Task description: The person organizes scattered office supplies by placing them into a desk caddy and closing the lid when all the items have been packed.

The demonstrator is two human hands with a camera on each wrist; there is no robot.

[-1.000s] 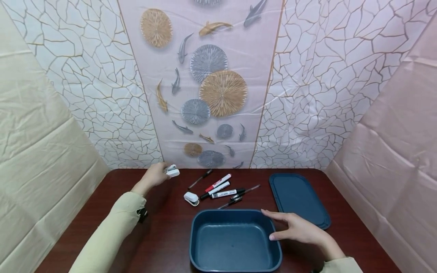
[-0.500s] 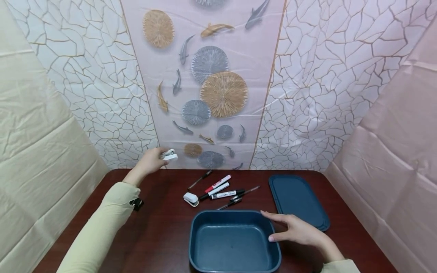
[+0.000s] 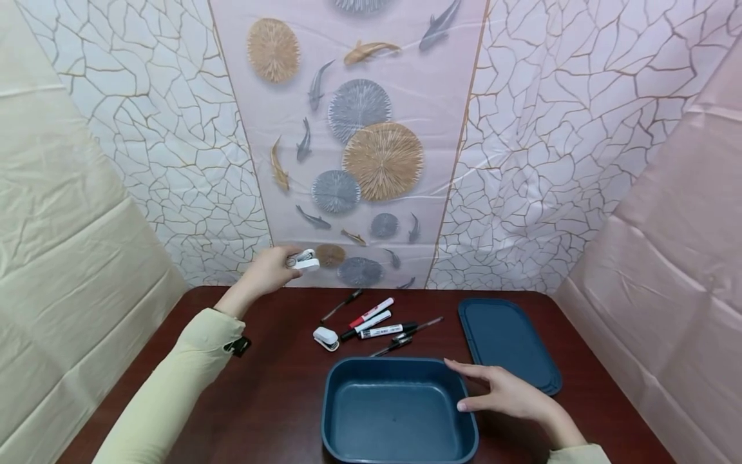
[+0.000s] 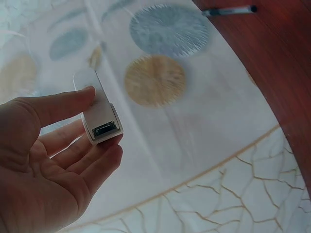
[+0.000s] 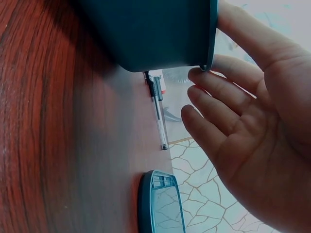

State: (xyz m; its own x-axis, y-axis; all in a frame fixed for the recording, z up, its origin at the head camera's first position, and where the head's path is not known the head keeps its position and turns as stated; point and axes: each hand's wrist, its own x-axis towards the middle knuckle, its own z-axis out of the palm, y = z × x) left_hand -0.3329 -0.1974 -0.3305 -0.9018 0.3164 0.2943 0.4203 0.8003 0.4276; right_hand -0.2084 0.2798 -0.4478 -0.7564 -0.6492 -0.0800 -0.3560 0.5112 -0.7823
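Note:
In the head view, my left hand (image 3: 272, 269) is raised over the far left of the table, gripping a small white stapler (image 3: 306, 260). The left wrist view has the thumb on top of that stapler (image 4: 99, 109) and fingers beneath, its dark-slotted end facing the camera. My right hand (image 3: 510, 390) rests at the right rim of a dark blue rectangular box (image 3: 400, 363), thumb and index finger spread along it. In the right wrist view, the other fingers (image 5: 214, 99) extend loosely below the rim, holding nothing. The box has nothing inside.
A second white stapler (image 3: 326, 338) lies behind the box. Beside it are a red marker (image 3: 371, 312), black-capped markers (image 3: 382, 330) and several pens (image 3: 342, 305). The blue lid (image 3: 510, 345) lies flat at the right. Patterned cloth (image 3: 359, 161) hangs behind the table.
My left hand has lifted the stapler up from near the table's back edge, then shifted slightly right with it. The right hand and the box have stayed in place.

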